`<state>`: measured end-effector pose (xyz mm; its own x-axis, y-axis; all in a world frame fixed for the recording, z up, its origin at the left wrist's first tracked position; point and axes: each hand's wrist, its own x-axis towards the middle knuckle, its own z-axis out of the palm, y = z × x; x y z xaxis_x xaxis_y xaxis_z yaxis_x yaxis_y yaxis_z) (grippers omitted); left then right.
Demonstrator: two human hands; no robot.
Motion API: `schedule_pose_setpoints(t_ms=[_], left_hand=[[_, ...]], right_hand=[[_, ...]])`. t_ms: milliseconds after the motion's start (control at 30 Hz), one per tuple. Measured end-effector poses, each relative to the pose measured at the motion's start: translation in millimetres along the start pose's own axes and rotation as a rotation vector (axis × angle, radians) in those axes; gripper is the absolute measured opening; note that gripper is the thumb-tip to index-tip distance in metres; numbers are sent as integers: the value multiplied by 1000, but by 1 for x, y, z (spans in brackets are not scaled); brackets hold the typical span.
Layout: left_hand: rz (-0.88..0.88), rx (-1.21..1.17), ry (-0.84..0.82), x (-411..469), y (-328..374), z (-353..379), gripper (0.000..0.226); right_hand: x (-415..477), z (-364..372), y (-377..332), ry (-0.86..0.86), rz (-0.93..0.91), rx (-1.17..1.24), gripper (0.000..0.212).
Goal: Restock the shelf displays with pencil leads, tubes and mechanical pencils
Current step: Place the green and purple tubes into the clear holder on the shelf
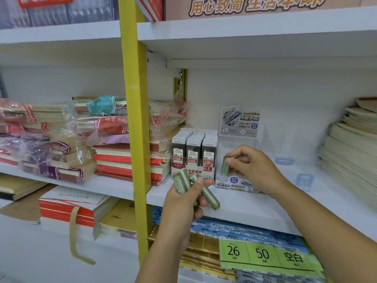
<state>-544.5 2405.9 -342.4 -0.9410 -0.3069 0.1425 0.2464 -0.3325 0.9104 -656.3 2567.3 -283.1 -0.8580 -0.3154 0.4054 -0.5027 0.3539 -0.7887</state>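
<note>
My left hand [184, 203] grips a few green lead tubes [181, 183] in front of the white shelf [234, 207]. My right hand [252, 165] pinches one green tube [225, 165] upright at its top, inside the clear display box [236, 180] with a grey header card. Left of that box stands a display of grey 0.5 HB pencil lead packs [193, 154] in three rows.
A yellow upright post [136, 129] divides the shelving. Stacked notebooks [122, 156] fill the left bay; more notebooks [350, 156] pile at the far right. Small clear holders [284, 158] stand behind my right hand. Paper packs with green labels [263, 254] lie on the shelf below.
</note>
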Motion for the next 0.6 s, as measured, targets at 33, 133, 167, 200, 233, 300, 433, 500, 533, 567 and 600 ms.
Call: schedule_pose_setpoints(t_ms=[33,133,167,200,233,300,433,500,533,567,600], left_hand=[[2,0,1,0,0,0,26],[-4,-11,-2,0,0,0,26],[-8,-19,-4,0,0,0,26],[-14,-32,-4,0,0,1,27],[-19,-48,-4,-1,0,2,28],[-29,-86,-13,-3,0,6,30],[-37,-144,-54,-6,-1,12,41],[-27,-151,-69,-6,-1,16,42],[-21,-148,-76,-6,-1,17,42],[-16,-140,-82,-6,0,19,40],[-11,-128,-83,-6,1,20,39]], right_hand=[[0,0,-1,2,4,17,2],[1,2,-4,19,20,69,3],[1,2,-5,20,27,73,4],[1,2,-6,13,39,67,4],[0,1,-6,0,52,59,5],[-7,-2,-7,-4,33,-8,14],[-54,-6,-12,189,-233,-63,23],[-79,0,-13,49,-185,74,23],[-87,5,-13,-48,-134,149,23],[-90,9,-12,-103,-91,227,22],[-89,11,-12,-99,-57,301,22]])
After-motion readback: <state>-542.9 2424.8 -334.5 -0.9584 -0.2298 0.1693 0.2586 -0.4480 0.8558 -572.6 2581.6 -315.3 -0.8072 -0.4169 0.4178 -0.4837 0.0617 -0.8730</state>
